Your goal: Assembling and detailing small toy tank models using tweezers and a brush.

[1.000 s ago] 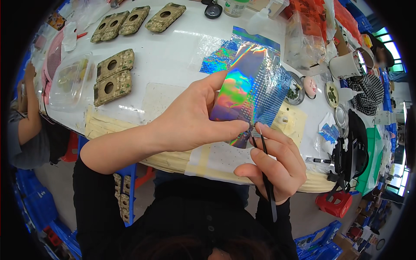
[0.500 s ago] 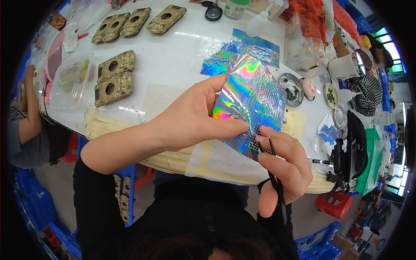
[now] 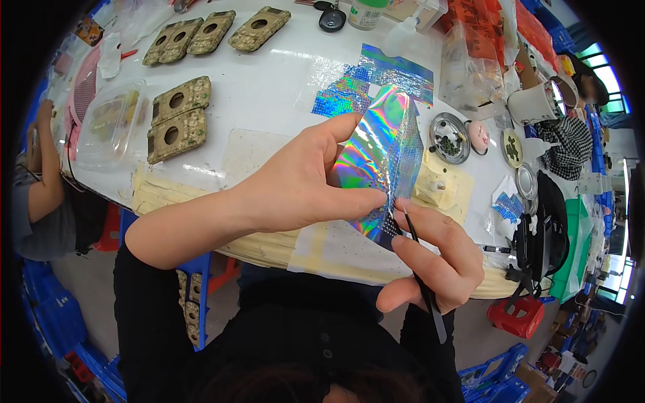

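My left hand (image 3: 316, 171) grips a shiny rainbow holographic sheet (image 3: 371, 144) by its left side, thumb on top. The sheet is bent along a crease, and its right part carries rows of tiny dots. Black tweezers (image 3: 422, 275) lie across my right hand (image 3: 440, 252), held between the fingers. Their tips are close to the lower edge of the sheet, where the right index finger meets it. The right thumb sticks out to the side. More holographic sheets (image 3: 396, 72) lie on the table just beyond.
Camouflage-patterned model hulls (image 3: 177, 136) with round holes stand at the left and far left. A clear plastic box (image 3: 107, 127) sits near the left edge. On the right are a metal dish (image 3: 450, 138) of small dark pieces, a white cup (image 3: 534, 104) and a black bag (image 3: 547, 232).
The sheet has folded more sharply, so less of its dotted part faces up. My right thumb has swung outward to the left, and the tweezers have shifted slightly in the fingers.
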